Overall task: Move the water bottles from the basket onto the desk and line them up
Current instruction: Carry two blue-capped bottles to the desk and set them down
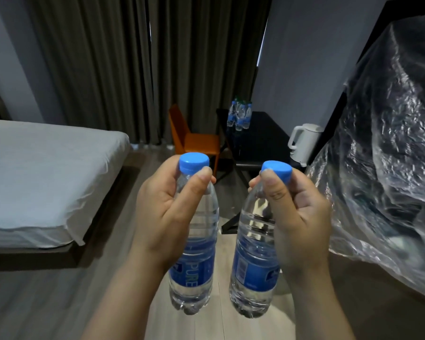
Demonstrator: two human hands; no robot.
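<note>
I carry two clear water bottles with blue caps and blue labels, both hanging upright above the floor. My left hand (pixel 162 212) grips the neck of the left bottle (pixel 194 271) just under its cap. My right hand (pixel 297 217) pinches the neck of the right bottle (pixel 253 271) the same way. Far ahead stands a black desk (pixel 263 141) against the wall, with several more bottles (pixel 239 115) clustered at its far end. No basket is in view.
A white electric kettle (pixel 303 143) sits on the desk's near right side. An orange chair (pixel 194 141) stands left of the desk. A bed (pixel 42 177) with white sheets fills the left. Crinkled clear plastic (pixel 388 168) bulges in from the right. Grey curtains hang behind.
</note>
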